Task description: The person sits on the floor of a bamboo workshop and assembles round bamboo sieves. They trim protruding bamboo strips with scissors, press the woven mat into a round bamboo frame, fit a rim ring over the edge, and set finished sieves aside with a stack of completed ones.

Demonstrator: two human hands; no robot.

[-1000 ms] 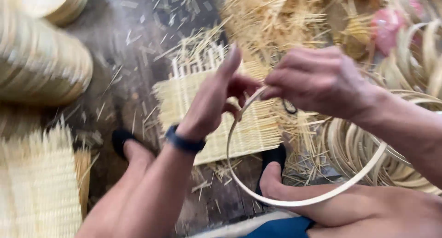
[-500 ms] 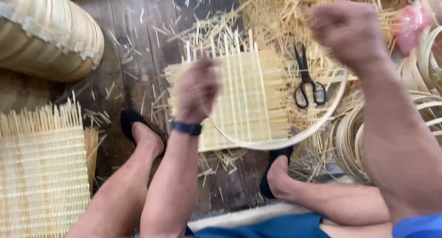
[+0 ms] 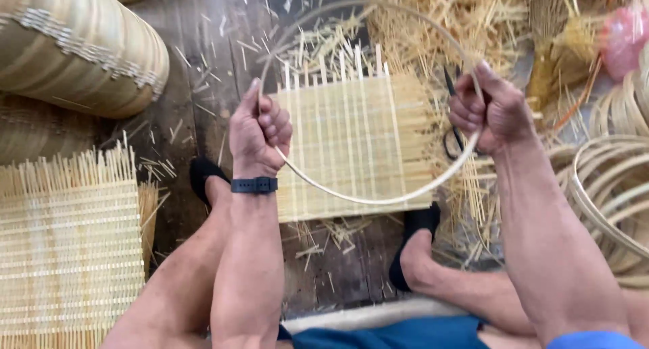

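Bamboo hoop (image 3: 351, 199) held up between both hands, left hand (image 3: 258, 131) fisted on its left side, right hand (image 3: 488, 110) gripping its right side, woven mat (image 3: 351, 139) on the floor beneath, scissors (image 3: 451, 129) just behind the right hand

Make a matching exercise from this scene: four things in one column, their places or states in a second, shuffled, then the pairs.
1. bamboo hoop
2. scissors
3. woven mat
4. wristband

A. flat on the floor between the feet
B. on the left wrist
C. held by the left hand and right hand
D. lying beside the mat's right edge

1-C, 2-D, 3-A, 4-B
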